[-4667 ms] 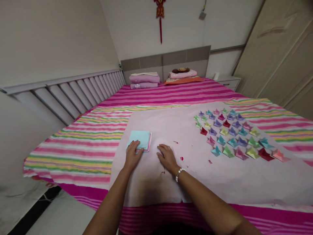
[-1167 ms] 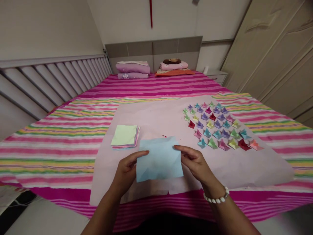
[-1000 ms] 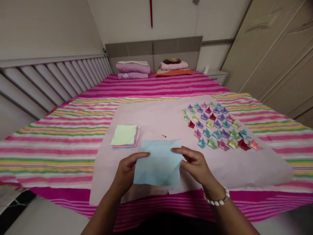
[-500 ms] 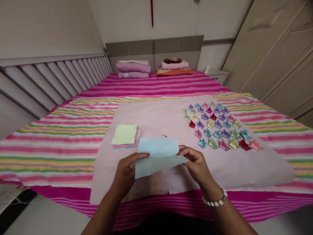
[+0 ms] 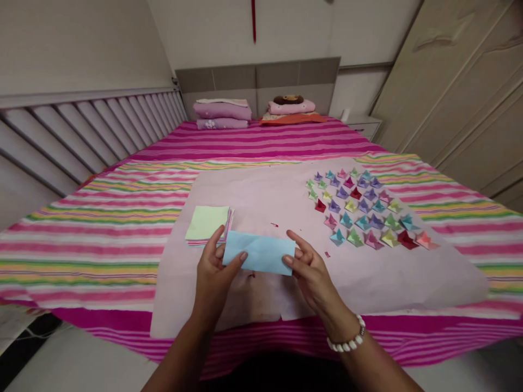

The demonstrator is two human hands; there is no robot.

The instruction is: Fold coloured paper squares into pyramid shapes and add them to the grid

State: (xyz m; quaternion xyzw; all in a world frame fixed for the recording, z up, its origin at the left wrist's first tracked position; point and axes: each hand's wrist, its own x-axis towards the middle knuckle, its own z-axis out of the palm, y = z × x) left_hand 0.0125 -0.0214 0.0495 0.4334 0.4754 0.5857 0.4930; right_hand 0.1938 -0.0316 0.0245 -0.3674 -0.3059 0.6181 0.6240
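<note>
A light blue sheet of paper (image 5: 261, 252), doubled over into a long rectangle, is held up between my two hands above the big pale paper sheet (image 5: 253, 190). My left hand (image 5: 216, 269) pinches its left end, thumb in front and fingers behind. At the right end, my right hand (image 5: 308, 269) grips it with the thumb on the front face; its index finger sticks up free. Just behind my left hand lies a stack of coloured paper squares (image 5: 207, 222), pale green on top. Several small folded paper boats (image 5: 355, 237) in many colours stand in rows to the right.
Tiny red scraps (image 5: 274, 224) lie on the pale sheet. Beneath it is a striped bedspread (image 5: 102, 228). Folded bedding (image 5: 223, 114) is piled by the headboard (image 5: 237, 79). A white rail (image 5: 102, 125) runs along the left, a wardrobe (image 5: 461, 98) along the right.
The blue paper has gone from half-open with a raised flap to a flat folded strip facing me. Both hands now hold its ends with thumbs in front. More red scraps show.
</note>
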